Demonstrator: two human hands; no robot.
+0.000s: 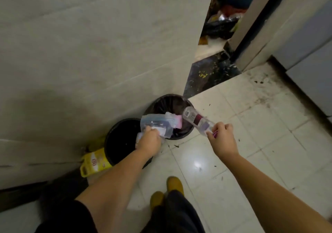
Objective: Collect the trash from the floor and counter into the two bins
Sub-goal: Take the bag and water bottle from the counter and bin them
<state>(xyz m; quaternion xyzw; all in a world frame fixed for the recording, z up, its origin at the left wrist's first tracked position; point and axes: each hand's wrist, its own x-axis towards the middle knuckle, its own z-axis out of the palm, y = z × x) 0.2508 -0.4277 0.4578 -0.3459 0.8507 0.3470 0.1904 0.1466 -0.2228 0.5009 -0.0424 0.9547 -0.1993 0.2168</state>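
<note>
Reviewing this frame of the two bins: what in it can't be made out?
Head view, the only one:
- Near bin: its inside is black shadow, and the left hand and forearm cover its right rim.
- Far bin: contents hidden by the plastic wrappers and the clear bottle.
- Yellow bag: print blurred.
- Doorway clutter: dim, cut by the top edge.

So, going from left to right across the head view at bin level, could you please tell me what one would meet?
Yellow bag → nearer black bin → left hand holding plastic wrappers → plastic bottle → right hand.
</note>
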